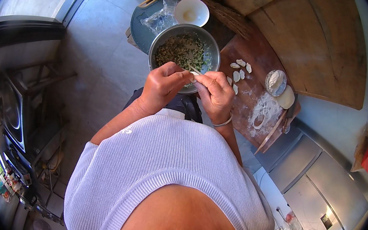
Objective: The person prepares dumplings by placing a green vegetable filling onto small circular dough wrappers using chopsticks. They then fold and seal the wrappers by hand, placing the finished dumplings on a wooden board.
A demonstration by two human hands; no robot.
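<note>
- the board (255, 55) carries flour and a rolling pin (271, 131) along its near edge, dumplings (239, 70) at its left edge.
- the steel bowl (157, 49) of green filling sits just left of the board.
- my left hand (162, 84) is curled, fingers pinching a stick (194, 70) over the bowl's near rim.
- my right hand (214, 93) cups a wrapper (193, 78), fingers bent round it, touching my left.

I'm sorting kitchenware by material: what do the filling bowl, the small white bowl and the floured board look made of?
Filling bowl: likely stainless steel, with a shiny grey rim. Small white bowl: glossy, probably ceramic, possibly plastic. Floured board: wood, reddish-brown, matte with visible grain.
</note>
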